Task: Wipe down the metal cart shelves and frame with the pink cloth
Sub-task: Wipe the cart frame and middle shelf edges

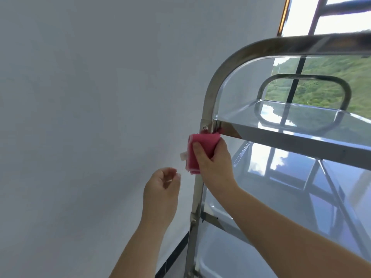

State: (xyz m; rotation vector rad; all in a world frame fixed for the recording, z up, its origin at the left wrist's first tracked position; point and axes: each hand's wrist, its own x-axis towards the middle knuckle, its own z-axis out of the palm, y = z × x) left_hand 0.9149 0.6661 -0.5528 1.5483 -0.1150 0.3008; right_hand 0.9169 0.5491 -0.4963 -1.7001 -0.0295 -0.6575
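The cloth (202,146) is gripped by the right hand (213,167), with the thumb laid across its near face and the fingers curled round its far side. The folded pink pad is pressed against the upright post (207,109) of the cart (301,44), just below the corner where the top shelf (281,135) is fixed on. Its upper edge touches the underside of that corner. A small white tag (183,156) is seen sticking out of the cloth's left edge, toward the wall (90,97)

The left hand (160,189) is held free, lower than the right one and to its left, near the post but not touching it. Its fingers are loosely curled, the thumb close to the fingertips, and nothing is held in it. The two hands are kept apart, though near each other, and only the right one is clamped on anything

Sky and window bars are mirrored in the top shelf. A middle shelf (281,177) and a lower shelf (226,251) are seen beneath it, partly hidden by the right forearm. A rounded handle (301,77) is seen at the cart's far end, and a green hillside is seen through the window (325,63) beyond it
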